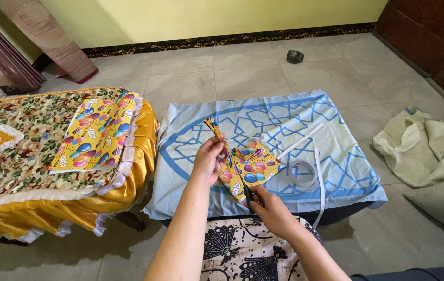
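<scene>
On a blue-patterned cloth (336, 135) over grey floor tiles (243, 67), the left hand (209, 160) pinches yellow balloon-print wrapping paper (248, 169); the right hand (270, 207) closes around scissors (246, 193). Tape roll (303, 173) at three o'clock, yellow-skirted table (102, 192) at nine.

- Bright yellow wrapping paper (250, 171), dotted with blue, pink and orange balloons, is seen at the centre.
- The same yellow balloon print is repeated on the flat sheet (96, 134) to the left.
- A pale blue cloth (331, 130) is marked with darker blue geometric lines and a curved band.
- A cream floral cover (19, 156) is patterned with red and green blooms and edged by a golden-yellow satin skirt (50, 211).
- A clear, whitish tape roll (303, 173) is spotted beside a white strip (320, 179).
- Black fan shapes are printed on white fabric (243, 250) below.
- Light grey floor tiles (243, 67) are backed by a yellow-green wall (206, 15).
- A pale cream-green bundle of cloth (430, 151) is noted on the right.
</scene>
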